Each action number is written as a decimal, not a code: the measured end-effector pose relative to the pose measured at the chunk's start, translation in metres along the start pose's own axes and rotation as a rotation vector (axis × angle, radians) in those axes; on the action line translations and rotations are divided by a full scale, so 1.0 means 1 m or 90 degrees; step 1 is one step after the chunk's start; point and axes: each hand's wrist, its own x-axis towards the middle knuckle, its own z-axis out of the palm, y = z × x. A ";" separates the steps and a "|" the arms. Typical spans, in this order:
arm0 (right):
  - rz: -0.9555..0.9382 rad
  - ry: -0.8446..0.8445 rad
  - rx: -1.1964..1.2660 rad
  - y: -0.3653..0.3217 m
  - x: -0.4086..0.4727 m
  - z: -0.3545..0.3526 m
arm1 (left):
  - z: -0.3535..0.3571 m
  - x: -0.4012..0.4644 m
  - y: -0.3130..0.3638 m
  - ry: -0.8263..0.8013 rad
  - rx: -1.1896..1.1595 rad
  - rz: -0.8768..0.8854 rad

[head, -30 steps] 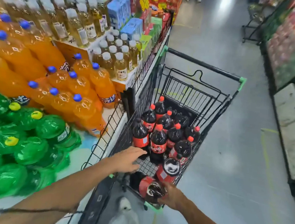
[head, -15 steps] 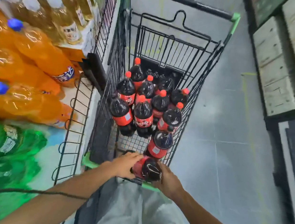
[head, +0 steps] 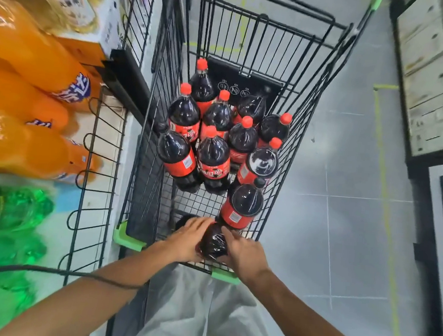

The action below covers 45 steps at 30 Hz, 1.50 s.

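Left grip [head: 191, 238]: clasping the cola bottle [head: 213, 244] from its left side.
Right grip [head: 245, 253]: clasping its right side.
Cola bottle: resting at the near end of the cart [head: 128, 238] (just beside an upright bottle [head: 241, 209]).

We are gripping a cola bottle [head: 213, 242] with left hand [head: 189, 241] and right hand [head: 244, 254] at the shopping cart's [head: 287, 189] near edge, beside shelved orange soda bottles [head: 27, 94].

forearms [head: 85, 300]: bare | trousers [head: 198, 314]: light grey | cable [head: 48, 269]: thin, dark, across left forearm
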 end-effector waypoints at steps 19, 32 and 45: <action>0.169 0.148 0.831 -0.055 0.091 0.016 | -0.007 0.015 -0.078 0.144 -0.403 -0.029; 0.072 0.103 0.728 -0.070 0.088 -0.054 | -0.047 -0.020 -0.068 0.200 -0.421 -0.117; -0.249 0.145 0.545 -0.107 0.010 -0.228 | -0.171 -0.149 0.054 0.528 -0.398 -0.229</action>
